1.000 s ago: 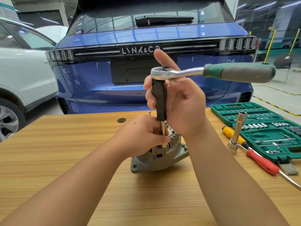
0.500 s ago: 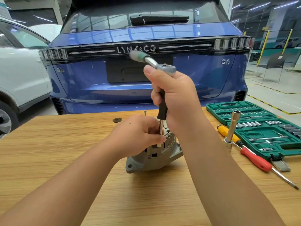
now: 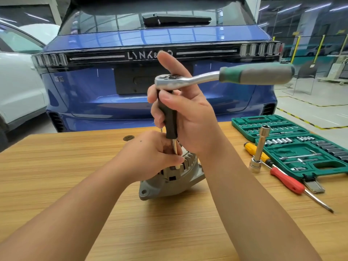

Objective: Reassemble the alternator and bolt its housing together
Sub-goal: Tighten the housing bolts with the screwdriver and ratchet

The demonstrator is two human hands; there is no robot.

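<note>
Ratchet on alternator, table centre

Your right hand [image 3: 188, 113] is gripping the driver [image 3: 168, 117] under the ratchet [image 3: 222, 76]; your left hand [image 3: 150, 157] is pinching its shaft above the alternator [image 3: 169, 183] on the table [image 3: 56, 166].

Head view looks forward and down, close over the table [image 3: 56, 166]

- Ratchet [image 3: 188, 81]: polished shiny metal head, matt green-grey handle.
- Extension [image 3: 168, 117] in the right hand's [image 3: 190, 119] grip: matt black sleeve.
- Alternator [image 3: 169, 181] below the grip: dull grey cast metal.
- Tabletop [image 3: 56, 176]: smooth wood grain.
</note>
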